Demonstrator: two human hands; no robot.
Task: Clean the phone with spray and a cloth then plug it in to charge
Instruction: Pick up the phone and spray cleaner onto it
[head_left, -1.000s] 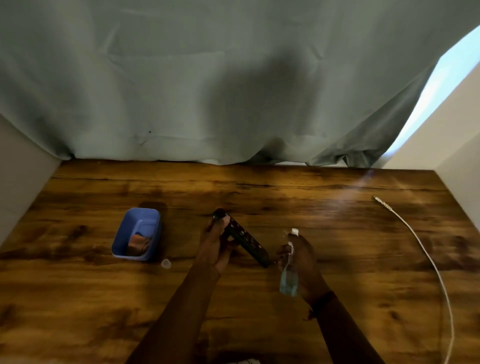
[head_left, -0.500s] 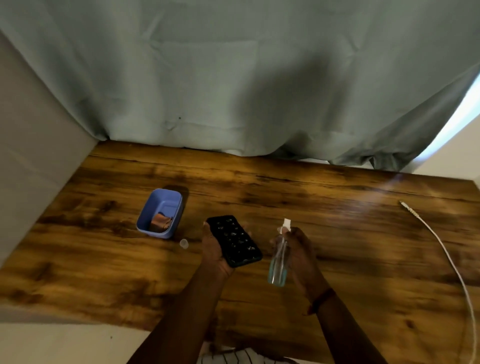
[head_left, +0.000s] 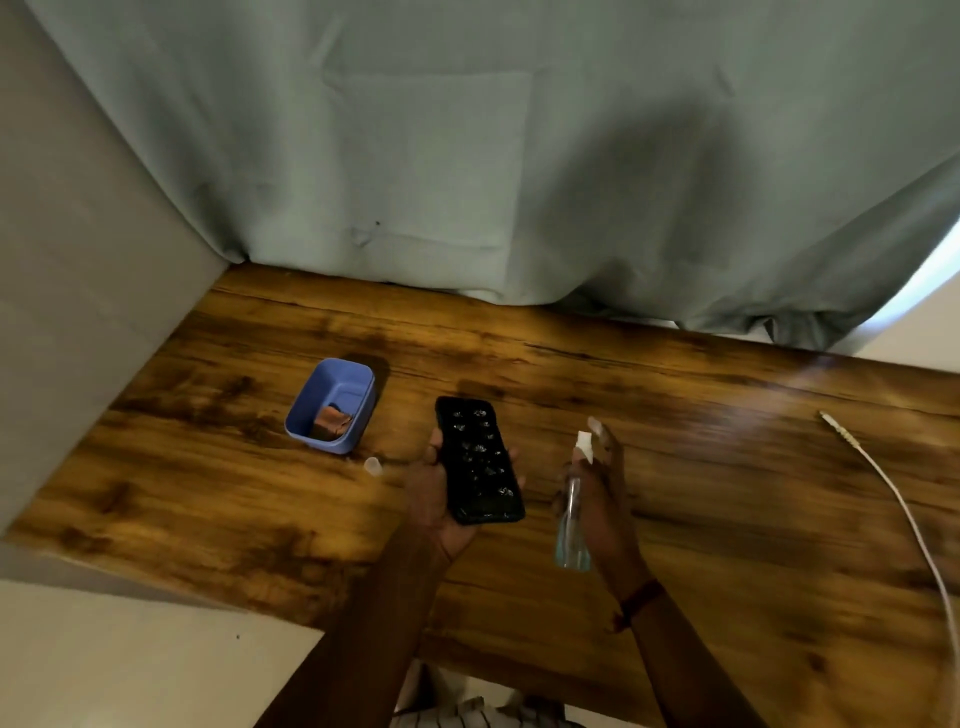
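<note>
A black phone (head_left: 479, 460) lies face up in my left hand (head_left: 434, 499), held above the wooden table (head_left: 727, 493); droplets glisten on its screen. To its right, my right hand (head_left: 605, 499) grips a small clear spray bottle (head_left: 571, 512) with a white nozzle, index finger raised beside the nozzle. A brown cloth (head_left: 331, 422) sits crumpled inside a blue tub (head_left: 332, 402) to the left of the phone. A white charging cable (head_left: 904, 519) runs along the table's right side, its plug end pointing toward the back.
A small clear cap (head_left: 373, 466) lies on the table just in front of the blue tub. A grey-green curtain (head_left: 519, 156) hangs behind the table, and a grey wall (head_left: 78, 260) borders it on the left. The table's near edge shows at lower left.
My left hand has tilted the phone from edge-on to flat, screen up, now wet with droplets. The spray bottle has drawn away to the right. The view has swung left.
</note>
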